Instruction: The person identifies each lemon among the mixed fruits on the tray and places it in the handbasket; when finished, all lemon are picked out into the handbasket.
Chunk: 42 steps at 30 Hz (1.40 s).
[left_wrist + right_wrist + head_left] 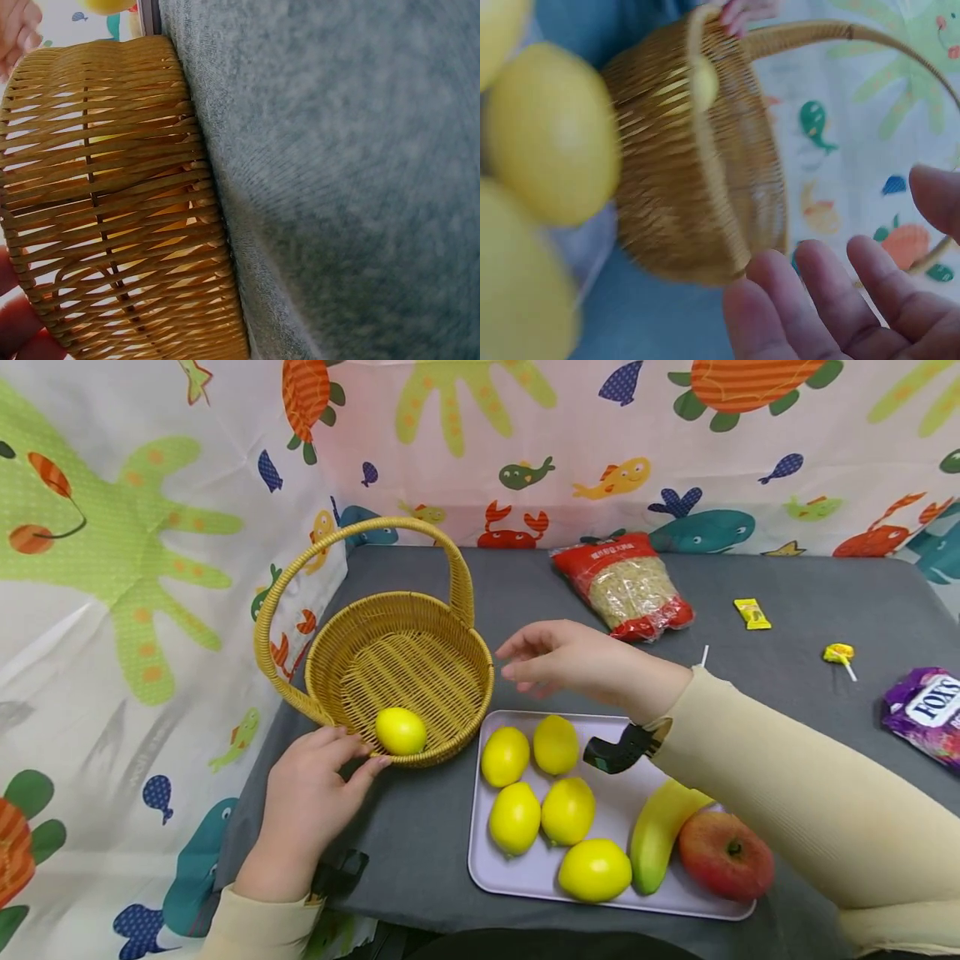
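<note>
A woven basket with a tall arched handle stands on the left of the table, and one lemon lies inside it by the near rim. My left hand pinches that near rim between thumb and fingers. My right hand hovers just right of the basket, holding nothing, its fingers loosely bent toward the rim. In the right wrist view its fingers spread apart near the basket. Below my right forearm, several lemons lie on a pale lilac tray, beside a banana and a red apple.
Behind my right hand lies a red, clear-windowed food bag. Further right are a yellow wrapped candy, a lollipop and a purple FOX'S bag. A printed curtain borders the table at the back and left.
</note>
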Tool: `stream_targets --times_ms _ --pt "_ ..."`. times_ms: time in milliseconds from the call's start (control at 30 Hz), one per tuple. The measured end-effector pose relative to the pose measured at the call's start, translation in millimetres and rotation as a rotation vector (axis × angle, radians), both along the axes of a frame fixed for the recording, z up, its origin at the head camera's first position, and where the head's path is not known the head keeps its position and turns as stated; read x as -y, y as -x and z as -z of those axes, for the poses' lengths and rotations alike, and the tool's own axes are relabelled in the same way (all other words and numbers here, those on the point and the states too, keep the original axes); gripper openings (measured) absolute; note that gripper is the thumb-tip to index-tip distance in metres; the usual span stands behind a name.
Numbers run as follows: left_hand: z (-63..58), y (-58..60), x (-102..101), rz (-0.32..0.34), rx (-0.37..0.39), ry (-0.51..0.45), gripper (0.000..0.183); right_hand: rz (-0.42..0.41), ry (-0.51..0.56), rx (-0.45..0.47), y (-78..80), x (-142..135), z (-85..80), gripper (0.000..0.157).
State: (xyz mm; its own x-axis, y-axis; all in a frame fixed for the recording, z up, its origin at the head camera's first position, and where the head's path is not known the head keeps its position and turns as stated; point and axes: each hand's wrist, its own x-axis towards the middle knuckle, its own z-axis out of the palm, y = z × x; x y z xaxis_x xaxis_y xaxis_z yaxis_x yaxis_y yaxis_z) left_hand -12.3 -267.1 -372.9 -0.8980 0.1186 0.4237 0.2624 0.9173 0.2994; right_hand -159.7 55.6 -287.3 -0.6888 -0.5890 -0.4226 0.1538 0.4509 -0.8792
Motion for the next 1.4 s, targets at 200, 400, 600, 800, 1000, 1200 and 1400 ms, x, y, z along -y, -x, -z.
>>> stream_targets --times_ms 200,400,600,800,1000,1200,1400 --pt "-0.9 -0.9 0.7 -0.004 -0.002 0.004 0.029 0.056 -0.085 0.053 -7.6 -35.7 22.4 0.041" --pt "-1.0 -0.3 0.4 0.001 -0.001 0.001 0.028 0.05 -0.13 0.132 -18.5 -59.5 44.3 0.05" --pt "-0.4 -0.5 0.8 -0.003 -0.001 -0.004 0.028 0.045 -0.127 0.195 -24.2 -65.6 61.9 0.051" --pt "0.7 0.5 1.1 -0.001 0.01 -0.01 0.028 0.039 -0.122 0.223 -26.5 -60.9 69.8 0.052" --pt "0.9 1.5 1.7 0.005 0.004 -0.004 0.028 0.031 -0.131 0.22 -27.5 -52.3 72.0 0.052" --pt "0.3 1.2 1.8 0.007 0.003 -0.006 0.028 0.009 -0.132 0.234 -28.2 -41.1 75.2 0.054" --pt "1.3 1.1 1.6 0.006 -0.005 -0.006 0.029 -0.018 -0.161 0.204 -28.2 -33.2 78.3 0.056"
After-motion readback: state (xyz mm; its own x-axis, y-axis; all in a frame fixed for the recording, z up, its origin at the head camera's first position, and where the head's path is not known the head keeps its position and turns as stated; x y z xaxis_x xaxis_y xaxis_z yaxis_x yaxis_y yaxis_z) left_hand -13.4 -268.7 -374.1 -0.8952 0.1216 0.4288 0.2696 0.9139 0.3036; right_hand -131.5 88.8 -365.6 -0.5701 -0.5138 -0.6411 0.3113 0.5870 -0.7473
